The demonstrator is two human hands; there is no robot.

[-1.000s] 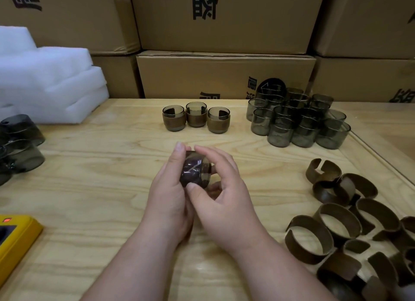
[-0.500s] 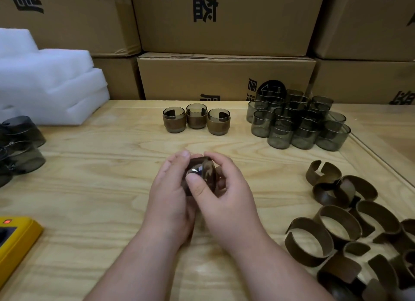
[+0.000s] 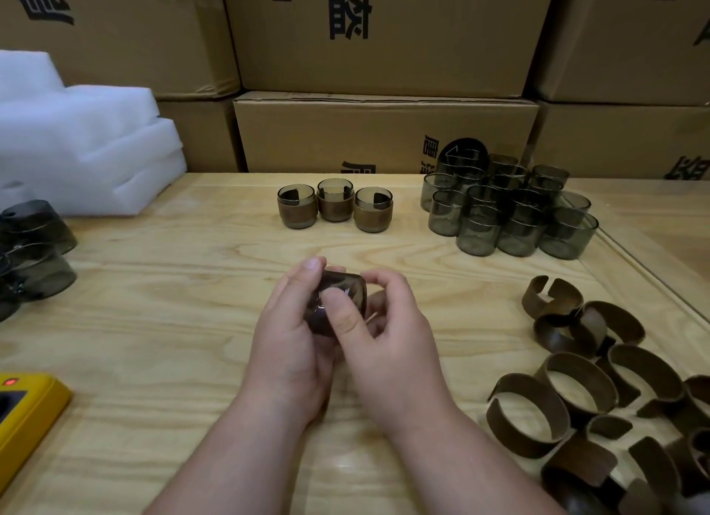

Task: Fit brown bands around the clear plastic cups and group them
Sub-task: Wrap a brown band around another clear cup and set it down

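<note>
Stacked cardboard boxes (image 3: 384, 130) are backing your wooden worktop (image 3: 153, 322). Your left hand (image 3: 292, 341) and right hand (image 3: 388, 345) are both curling round one cup (image 3: 342, 295), tipped on its side between them, right thumb pressing its wall. Three banded cups (image 3: 334, 206) are waiting straight ahead, beyond your fingers; plain cups (image 3: 507, 211) ahead-right, loose bands (image 3: 588, 391) right, nearer your right hand.

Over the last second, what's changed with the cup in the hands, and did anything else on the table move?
Both hands turned the cup so its base faces the camera; the right hand shifted its thumb onto that base, while the left hand kept gripping. The three banded cups, plain cups and loose bands stayed put.
</note>
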